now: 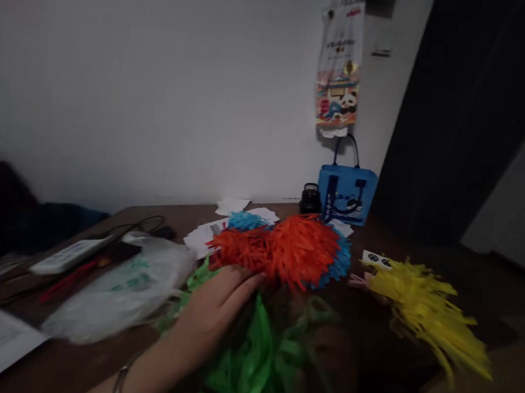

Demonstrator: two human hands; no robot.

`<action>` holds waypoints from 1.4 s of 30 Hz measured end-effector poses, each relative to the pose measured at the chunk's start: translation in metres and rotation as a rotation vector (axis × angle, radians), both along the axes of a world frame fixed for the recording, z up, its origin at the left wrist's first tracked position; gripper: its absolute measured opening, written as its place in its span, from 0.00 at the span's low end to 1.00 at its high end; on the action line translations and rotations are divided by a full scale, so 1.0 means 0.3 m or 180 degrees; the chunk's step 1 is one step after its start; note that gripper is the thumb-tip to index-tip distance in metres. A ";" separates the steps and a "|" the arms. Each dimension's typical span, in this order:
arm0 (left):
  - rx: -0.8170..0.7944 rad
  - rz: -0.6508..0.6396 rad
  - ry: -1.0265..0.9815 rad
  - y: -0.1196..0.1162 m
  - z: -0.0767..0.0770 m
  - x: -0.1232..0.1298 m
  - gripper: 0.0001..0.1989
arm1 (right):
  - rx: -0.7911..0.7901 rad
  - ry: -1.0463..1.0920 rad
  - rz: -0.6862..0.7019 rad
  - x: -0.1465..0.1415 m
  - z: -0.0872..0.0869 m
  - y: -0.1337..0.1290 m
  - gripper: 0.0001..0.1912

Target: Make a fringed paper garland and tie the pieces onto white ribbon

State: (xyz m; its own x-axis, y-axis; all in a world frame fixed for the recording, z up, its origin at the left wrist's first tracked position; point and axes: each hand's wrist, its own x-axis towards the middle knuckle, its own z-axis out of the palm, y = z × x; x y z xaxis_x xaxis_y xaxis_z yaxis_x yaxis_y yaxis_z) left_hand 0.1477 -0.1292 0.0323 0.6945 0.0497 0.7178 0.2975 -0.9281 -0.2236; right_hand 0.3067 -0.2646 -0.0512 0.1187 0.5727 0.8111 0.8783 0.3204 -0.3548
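Head view gives us one hand at work, the left hand [210, 313], which reaches in from the lower left over the brown bench [90, 364] with a bracelet [119, 382] round the wrist. Its fingers bend forward and downward, and because the tips are partly lost among the strips and the scene is dim and blurred, we cannot make out whether the grip pinches anything or merely rests there. Green strips [251, 365] lie beneath this hand and to its right, spilling toward the near edge of our view; their long axis runs mainly from the fingertips back toward us, with a few loose ends blurring off to the right. That is the relation we watch most: the green bundle begins at the grip and trails nearward, while an orange fringed bundle [304, 248] sits just beyond the fingertips, ahead and slightly right. Whether the fingers touch the orange fringe, we cannot say for certain. We see no right hand that we can pick out, so the left hand is the nearer one to both bundles. Blue fringe [339, 263] shows behind the orange. Well apart on the right, a yellow bundle [422, 300] slants nearward, and a plastic bag [118, 294] lies left of the hand.
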 end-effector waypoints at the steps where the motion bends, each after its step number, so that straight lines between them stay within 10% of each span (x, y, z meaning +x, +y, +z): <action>1: -0.0062 0.0045 -0.0024 -0.003 -0.020 -0.015 0.15 | 0.0131 0.0159 -0.0060 0.009 0.006 0.011 0.15; 6: -0.0697 -0.0049 -0.0276 -0.001 -0.087 -0.083 0.12 | 0.0242 0.0788 -0.0193 0.033 0.044 0.063 0.12; 16: -0.1439 -0.0361 -0.0778 -0.008 -0.189 -0.199 0.15 | -0.1558 0.1533 0.1711 -0.068 0.033 0.139 0.17; 42: -0.1339 -0.0828 -0.0462 -0.017 -0.227 -0.257 0.21 | -0.0929 0.0817 0.1435 -0.081 0.013 0.147 0.08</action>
State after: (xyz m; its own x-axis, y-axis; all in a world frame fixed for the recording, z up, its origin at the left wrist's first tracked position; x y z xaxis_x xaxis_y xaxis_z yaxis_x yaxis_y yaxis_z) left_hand 0.0707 -0.1343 -0.0358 0.6171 0.1938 0.7626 0.0451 -0.9763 0.2116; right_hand 0.2824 -0.2204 -0.0472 -0.0167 0.8072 0.5900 0.5527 0.4992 -0.6673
